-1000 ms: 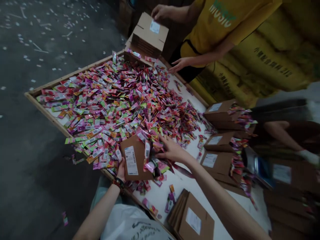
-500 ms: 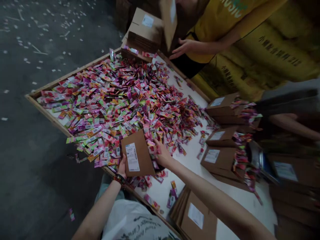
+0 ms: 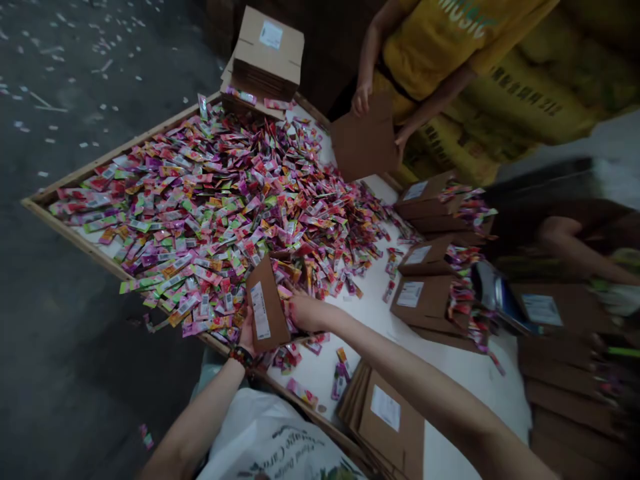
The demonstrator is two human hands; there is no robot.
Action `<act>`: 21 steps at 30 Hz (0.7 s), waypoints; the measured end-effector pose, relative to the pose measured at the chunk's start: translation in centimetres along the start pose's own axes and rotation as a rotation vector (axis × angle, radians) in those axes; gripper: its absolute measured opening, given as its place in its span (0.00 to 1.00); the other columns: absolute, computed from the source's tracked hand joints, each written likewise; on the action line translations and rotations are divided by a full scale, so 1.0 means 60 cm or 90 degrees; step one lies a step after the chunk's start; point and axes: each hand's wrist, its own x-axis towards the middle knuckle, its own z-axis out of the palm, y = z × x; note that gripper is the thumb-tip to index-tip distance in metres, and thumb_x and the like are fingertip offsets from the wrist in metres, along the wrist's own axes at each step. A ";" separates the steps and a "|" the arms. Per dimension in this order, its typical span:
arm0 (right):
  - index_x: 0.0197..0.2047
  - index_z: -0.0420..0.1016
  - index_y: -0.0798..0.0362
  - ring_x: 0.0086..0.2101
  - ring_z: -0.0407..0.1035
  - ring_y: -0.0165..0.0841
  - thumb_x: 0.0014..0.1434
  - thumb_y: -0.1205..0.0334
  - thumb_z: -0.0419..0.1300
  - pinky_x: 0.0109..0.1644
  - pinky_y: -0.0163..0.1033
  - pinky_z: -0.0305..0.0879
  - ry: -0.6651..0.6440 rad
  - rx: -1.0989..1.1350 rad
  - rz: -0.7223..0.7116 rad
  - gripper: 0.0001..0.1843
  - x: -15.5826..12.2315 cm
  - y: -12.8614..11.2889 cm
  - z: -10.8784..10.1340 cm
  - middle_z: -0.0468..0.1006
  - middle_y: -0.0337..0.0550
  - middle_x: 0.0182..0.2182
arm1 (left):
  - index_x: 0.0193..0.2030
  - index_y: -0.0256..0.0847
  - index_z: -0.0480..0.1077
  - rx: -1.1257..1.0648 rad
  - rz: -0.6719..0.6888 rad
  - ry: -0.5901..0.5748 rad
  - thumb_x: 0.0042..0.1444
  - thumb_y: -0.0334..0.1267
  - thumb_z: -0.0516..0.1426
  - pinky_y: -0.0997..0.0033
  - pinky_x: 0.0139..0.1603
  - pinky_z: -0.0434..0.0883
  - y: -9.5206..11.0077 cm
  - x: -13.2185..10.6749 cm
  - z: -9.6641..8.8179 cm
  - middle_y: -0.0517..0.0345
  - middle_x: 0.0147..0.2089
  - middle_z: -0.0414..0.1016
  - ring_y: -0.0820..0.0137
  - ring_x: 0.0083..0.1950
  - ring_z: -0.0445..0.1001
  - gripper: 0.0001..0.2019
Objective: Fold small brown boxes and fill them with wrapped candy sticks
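Note:
My left hand (image 3: pixel 245 337) grips the lower edge of a small brown cardboard box (image 3: pixel 265 305) with a white label, held tilted at the near edge of the tray. My right hand (image 3: pixel 306 312) is curled at the box's open side, its fingers pushing among coloured sachets there; what they hold is hidden. A big heap of pink, green and orange sachets (image 3: pixel 215 200) covers the white wooden-framed tray (image 3: pixel 75 235).
A person in a yellow shirt (image 3: pixel 440 40) stands across the tray holding a flat cardboard box (image 3: pixel 364 143). Filled boxes (image 3: pixel 425 300) lie at the right, a pile of flat ones (image 3: pixel 387 420) near me, another stack (image 3: pixel 267 53) at the far corner.
My left hand has tipped the box more upright and my right hand has moved in against its opening. The other person has taken a flat box from the far stack and lowered it.

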 end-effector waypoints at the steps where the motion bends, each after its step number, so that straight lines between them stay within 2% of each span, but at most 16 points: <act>1: 0.44 0.80 0.56 0.48 0.72 0.42 0.48 0.79 0.56 0.57 0.45 0.63 -0.002 0.007 -0.002 0.21 0.000 0.003 -0.013 0.81 0.51 0.43 | 0.44 0.37 0.75 0.001 0.002 0.000 0.66 0.54 0.40 0.55 0.45 0.75 0.003 0.000 0.001 0.52 0.38 0.83 0.60 0.38 0.81 0.28; 4: 0.43 0.79 0.57 0.41 0.75 0.37 0.51 0.80 0.53 0.48 0.37 0.67 0.068 0.031 0.052 0.21 -0.028 0.001 -0.057 0.81 0.50 0.39 | 0.43 0.34 0.75 0.001 0.000 -0.007 0.67 0.51 0.40 0.59 0.44 0.75 0.012 0.002 -0.002 0.52 0.38 0.83 0.63 0.38 0.81 0.27; 7: 0.45 0.79 0.55 0.40 0.75 0.37 0.55 0.77 0.53 0.46 0.37 0.68 0.169 0.065 0.126 0.19 -0.082 -0.024 -0.095 0.81 0.48 0.39 | 0.43 0.31 0.75 0.005 -0.007 -0.020 0.66 0.51 0.43 0.60 0.41 0.76 0.020 0.003 -0.006 0.49 0.36 0.82 0.62 0.35 0.81 0.27; 9: 0.54 0.74 0.53 0.48 0.73 0.39 0.60 0.70 0.56 0.52 0.41 0.67 0.232 0.060 0.141 0.19 -0.113 -0.047 -0.107 0.78 0.50 0.49 | 0.43 0.31 0.75 0.006 -0.005 -0.033 0.65 0.52 0.45 0.62 0.40 0.76 0.024 0.003 -0.006 0.49 0.35 0.82 0.62 0.33 0.81 0.26; 10: 0.60 0.70 0.53 0.55 0.68 0.42 0.61 0.64 0.57 0.57 0.46 0.64 0.262 0.037 0.146 0.23 -0.125 -0.057 -0.108 0.72 0.53 0.56 | 0.44 0.31 0.75 0.007 -0.003 -0.043 0.64 0.52 0.47 0.63 0.40 0.76 0.027 0.003 -0.005 0.50 0.35 0.82 0.63 0.33 0.81 0.25; 12: 0.69 0.55 0.51 0.65 0.51 0.50 0.61 0.52 0.59 0.65 0.58 0.53 0.287 -0.030 0.155 0.36 -0.135 -0.071 -0.096 0.54 0.56 0.67 | 0.45 0.32 0.75 0.013 -0.004 -0.067 0.63 0.52 0.49 0.63 0.41 0.75 0.034 0.001 -0.001 0.50 0.36 0.83 0.63 0.35 0.81 0.24; 14: 0.72 0.45 0.52 0.67 0.38 0.55 0.62 0.47 0.57 0.65 0.67 0.45 0.237 -0.084 0.152 0.43 -0.132 -0.080 -0.068 0.41 0.59 0.70 | 0.46 0.31 0.75 0.025 -0.015 -0.097 0.62 0.53 0.51 0.62 0.44 0.75 0.041 -0.003 0.007 0.49 0.38 0.82 0.61 0.37 0.81 0.24; 16: 0.71 0.49 0.57 0.67 0.36 0.57 0.62 0.48 0.56 0.64 0.69 0.43 0.160 -0.109 0.152 0.40 -0.122 -0.089 -0.032 0.41 0.62 0.69 | 0.48 0.30 0.74 0.044 -0.037 -0.128 0.61 0.53 0.53 0.60 0.47 0.74 0.049 -0.011 0.017 0.46 0.41 0.82 0.59 0.40 0.80 0.25; 18: 0.65 0.62 0.59 0.67 0.37 0.57 0.61 0.53 0.57 0.66 0.68 0.39 0.102 -0.122 0.180 0.32 -0.111 -0.101 0.001 0.48 0.62 0.68 | 0.48 0.30 0.75 0.067 -0.070 -0.154 0.58 0.54 0.56 0.58 0.50 0.73 0.056 -0.022 0.026 0.46 0.42 0.82 0.58 0.43 0.80 0.26; 20: 0.59 0.71 0.57 0.67 0.39 0.55 0.61 0.60 0.57 0.68 0.66 0.35 0.064 -0.112 0.229 0.24 -0.101 -0.117 0.019 0.54 0.59 0.67 | 0.48 0.31 0.76 0.085 -0.097 -0.193 0.55 0.55 0.59 0.58 0.51 0.72 0.065 -0.032 0.034 0.47 0.41 0.82 0.57 0.44 0.80 0.26; 21: 0.58 0.72 0.58 0.67 0.40 0.55 0.60 0.63 0.56 0.69 0.65 0.34 0.049 -0.099 0.249 0.23 -0.097 -0.123 0.020 0.55 0.59 0.67 | 0.48 0.33 0.76 0.089 -0.102 -0.219 0.53 0.54 0.60 0.58 0.50 0.72 0.070 -0.036 0.037 0.48 0.42 0.82 0.57 0.44 0.80 0.26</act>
